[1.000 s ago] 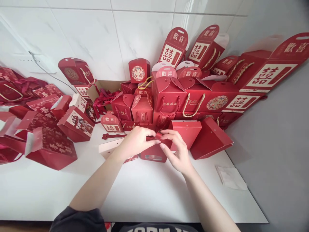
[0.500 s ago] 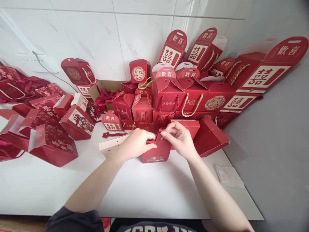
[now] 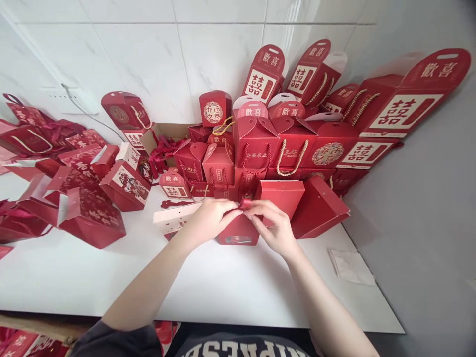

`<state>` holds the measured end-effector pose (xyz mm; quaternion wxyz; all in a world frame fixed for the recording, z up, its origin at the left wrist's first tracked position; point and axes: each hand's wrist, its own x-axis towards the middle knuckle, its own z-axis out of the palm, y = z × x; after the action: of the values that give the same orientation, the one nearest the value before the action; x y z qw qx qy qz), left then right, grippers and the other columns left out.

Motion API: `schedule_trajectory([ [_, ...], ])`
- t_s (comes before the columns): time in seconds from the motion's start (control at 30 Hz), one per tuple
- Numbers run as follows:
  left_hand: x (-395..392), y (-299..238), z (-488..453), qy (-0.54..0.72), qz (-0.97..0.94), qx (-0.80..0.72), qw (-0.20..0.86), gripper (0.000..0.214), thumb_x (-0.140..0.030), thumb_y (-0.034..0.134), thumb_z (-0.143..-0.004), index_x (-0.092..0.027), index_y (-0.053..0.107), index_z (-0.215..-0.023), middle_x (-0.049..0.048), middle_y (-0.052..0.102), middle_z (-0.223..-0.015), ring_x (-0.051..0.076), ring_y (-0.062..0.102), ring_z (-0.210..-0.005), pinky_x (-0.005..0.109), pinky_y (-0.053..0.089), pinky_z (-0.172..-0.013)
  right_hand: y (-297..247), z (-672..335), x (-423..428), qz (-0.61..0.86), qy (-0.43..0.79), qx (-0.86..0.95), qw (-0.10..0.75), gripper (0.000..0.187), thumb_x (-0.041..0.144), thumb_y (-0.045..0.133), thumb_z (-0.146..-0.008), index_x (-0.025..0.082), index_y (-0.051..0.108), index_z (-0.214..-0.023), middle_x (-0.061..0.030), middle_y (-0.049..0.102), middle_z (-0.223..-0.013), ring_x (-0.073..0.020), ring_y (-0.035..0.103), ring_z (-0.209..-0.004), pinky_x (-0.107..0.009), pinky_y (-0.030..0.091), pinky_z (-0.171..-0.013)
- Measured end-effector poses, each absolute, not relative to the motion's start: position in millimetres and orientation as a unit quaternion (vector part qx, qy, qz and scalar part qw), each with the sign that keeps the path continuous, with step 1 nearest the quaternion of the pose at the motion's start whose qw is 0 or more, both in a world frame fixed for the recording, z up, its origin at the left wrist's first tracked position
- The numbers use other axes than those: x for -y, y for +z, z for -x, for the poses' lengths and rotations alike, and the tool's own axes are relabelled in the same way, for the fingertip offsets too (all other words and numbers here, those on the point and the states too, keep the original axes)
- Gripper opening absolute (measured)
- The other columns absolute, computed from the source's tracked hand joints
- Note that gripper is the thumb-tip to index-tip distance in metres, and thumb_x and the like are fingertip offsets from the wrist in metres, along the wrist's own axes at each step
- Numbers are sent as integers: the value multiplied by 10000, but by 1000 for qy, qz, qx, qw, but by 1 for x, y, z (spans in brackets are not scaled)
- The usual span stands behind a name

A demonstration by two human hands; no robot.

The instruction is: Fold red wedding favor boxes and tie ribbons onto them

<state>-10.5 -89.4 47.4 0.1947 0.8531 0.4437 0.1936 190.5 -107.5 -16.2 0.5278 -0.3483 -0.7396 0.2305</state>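
Head cam | L hand (image 3: 210, 220) + R hand (image 3: 273, 229), forearms converging, pinch red strip (image 3: 245, 203) atop small red box (image 3: 238, 234)

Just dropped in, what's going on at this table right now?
A person's left hand and right hand meet over a small red cardboard gift box standing on the white table, fingertips pinching its top. A pale pink flat card lies just left of it. Assembled red gift boxes with gold rope handles are stacked behind against the tiled wall.
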Motion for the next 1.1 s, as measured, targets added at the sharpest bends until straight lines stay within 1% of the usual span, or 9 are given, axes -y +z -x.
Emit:
schedule_trajectory([
  [0.2,98,37,9,206,-859,-441,161,279,-285,415,-1003,-189,623,-844,-8,639,-781,130,549,-683,253,382,-662,-33,-189,102,332,158,745,557,221,100,594,-910,260,704,-1015,-63,644,-1102,-196,628,-1024,-365,540,-877],
  [0.4,94,29,12,215,-860,-436,157,281,-295,425,-1001,-183,635,-852,-3,642,-768,126,544,-663,257,376,-648,-35,-196,100,320,152,767,535,232,88,584,-910,257,687,-1031,-69,634,-1143,-202,627,-1051,-372,549,-878],
  [0.5,91,28,14,218,-860,-430,168,297,-305,422,-1002,-182,634,-833,-19,592,-680,111,492,-595,253,359,-612,-38,-200,97,320,84,786,522,245,86,591,-901,257,672,-1056,-78,629,-1143,-206,631,-1020,-375,556,-842],
  [0.6,90,28,15,215,-856,-435,175,291,-308,432,-996,-185,651,-849,-19,598,-671,112,490,-585,258,352,-598,-42,-202,97,311,-10,811,496,277,60,616,-859,239,658,-1067,-104,631,-1156,-232,630,-988,-393,551,-794],
  [0.67,90,29,15,214,-851,-442,184,286,-300,438,-991,-184,657,-848,-18,608,-675,114,500,-588,259,359,-601,-43,-201,99,306,-30,818,487,297,40,614,-839,230,644,-1067,-114,638,-1155,-242,632,-970,-401,543,-773],
  [0.77,92,30,13,226,-841,-442,216,233,-281,480,-968,-188,662,-856,-21,636,-705,113,534,-611,248,393,-616,-42,-196,105,313,50,784,533,299,27,581,-847,225,606,-1069,-105,651,-1122,-227,643,-961,-389,544,-785],
  [0.9,95,27,9,278,-821,-434,247,138,-303,587,-910,-199,678,-901,-7,706,-845,136,625,-753,240,456,-702,-42,-186,112,335,168,720,584,260,56,570,-877,228,557,-1072,-63,665,-993,-182,654,-893,-315,551,-738],
  [1.03,94,14,4,333,-815,-416,227,178,-299,602,-896,-169,636,-779,-1,669,-737,122,596,-665,238,452,-641,-45,-181,116,372,200,698,578,222,131,590,-900,244,557,-1089,-25,671,-935,-144,646,-769,-266,542,-671],
  [1.1,92,7,3,365,-816,-398,206,187,-280,623,-877,-160,616,-732,-2,644,-687,113,572,-617,239,447,-609,-46,-180,116,383,205,693,575,214,165,596,-905,249,556,-1097,-23,677,-951,-146,656,-778,-266,546,-685],
])
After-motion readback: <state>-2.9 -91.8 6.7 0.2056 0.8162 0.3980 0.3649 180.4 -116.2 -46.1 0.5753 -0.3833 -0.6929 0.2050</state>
